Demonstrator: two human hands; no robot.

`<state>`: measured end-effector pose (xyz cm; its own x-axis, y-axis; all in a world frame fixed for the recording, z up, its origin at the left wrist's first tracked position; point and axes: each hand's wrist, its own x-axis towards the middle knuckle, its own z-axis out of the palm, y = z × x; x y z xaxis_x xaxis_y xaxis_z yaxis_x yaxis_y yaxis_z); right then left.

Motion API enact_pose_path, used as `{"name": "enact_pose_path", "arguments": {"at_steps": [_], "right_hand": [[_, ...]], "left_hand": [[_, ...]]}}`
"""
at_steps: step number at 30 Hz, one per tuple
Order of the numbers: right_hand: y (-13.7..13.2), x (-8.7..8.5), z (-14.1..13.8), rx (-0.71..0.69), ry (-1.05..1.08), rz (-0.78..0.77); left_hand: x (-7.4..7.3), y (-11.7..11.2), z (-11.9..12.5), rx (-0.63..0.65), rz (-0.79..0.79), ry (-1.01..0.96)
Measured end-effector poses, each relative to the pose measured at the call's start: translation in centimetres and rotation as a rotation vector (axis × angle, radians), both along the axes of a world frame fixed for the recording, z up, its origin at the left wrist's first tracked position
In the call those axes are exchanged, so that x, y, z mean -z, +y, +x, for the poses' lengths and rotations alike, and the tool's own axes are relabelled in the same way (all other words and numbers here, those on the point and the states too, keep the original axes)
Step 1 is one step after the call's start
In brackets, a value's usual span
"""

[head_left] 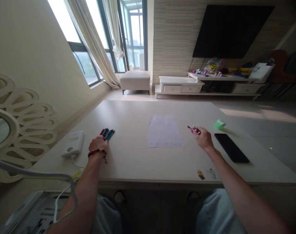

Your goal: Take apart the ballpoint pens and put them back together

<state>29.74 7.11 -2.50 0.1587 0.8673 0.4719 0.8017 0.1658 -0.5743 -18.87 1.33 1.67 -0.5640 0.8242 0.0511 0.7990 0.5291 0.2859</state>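
Observation:
My left hand rests on the white table, its fingers closed round a bunch of several coloured pens that stick out ahead of it. A beaded bracelet circles that wrist. My right hand is at the right of a white sheet of paper and pinches a pink pen by its end, with the tip pointing left toward the paper. The paper lies flat in the middle of the table between my hands.
A white power bank with a cable lies left of my left hand. A black phone and a small green object lie to the right. Stickers mark the table's near edge. A stool, TV cabinet and windows stand beyond.

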Motion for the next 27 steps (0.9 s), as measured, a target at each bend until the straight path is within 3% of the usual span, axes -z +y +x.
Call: {"name": "enact_pose_path", "arguments": {"at_steps": [4, 7, 10, 12, 13, 16, 19, 21, 23, 25, 27], "right_hand": [[-0.7, -1.1, -1.4, -0.063, 0.029, 0.026], [-2.1, -2.4, -3.8, -0.14, 0.112, 0.019], [-4.5, -3.9, -7.7, -0.311, 0.305, -0.119], [-6.2, -4.6, -10.5, -0.526, 0.493, -0.38], [-6.9, -4.8, -11.6, -0.633, 0.587, -0.508], [-8.2, -5.0, -13.9, -0.818, 0.752, -0.679], [-8.3, -4.9, -13.9, -0.815, 0.863, -0.691], [-8.0, -5.0, -13.3, -0.766, 0.893, -0.685], [-7.6, -5.1, -12.4, -0.76, 0.9, -0.674], [-7.5, -5.4, -11.6, -0.802, 0.936, -0.699], [-7.6, -5.6, -11.0, -0.854, 0.977, -0.771]], "left_hand": [[-0.1, 0.7, 0.1, 0.009, 0.041, -0.116], [-0.6, 0.9, 2.3, 0.111, 0.121, -0.286], [-1.3, 0.1, 7.4, 0.283, 0.173, -0.575], [-1.6, -1.0, 11.5, 0.413, 0.244, -1.167], [-1.7, -1.6, 13.5, 0.468, 0.232, -1.345], [-1.5, -3.0, 17.9, 0.636, 0.161, -1.497], [-0.8, -3.3, 19.6, 0.657, 0.231, -1.25], [-0.7, -3.3, 19.6, 0.631, 0.429, -0.864], [-1.0, -3.3, 19.4, 0.711, 0.585, -0.404], [-1.6, -3.5, 19.1, 0.836, 0.635, -0.045], [-2.1, -3.8, 18.9, 0.908, 0.642, 0.154]]}}
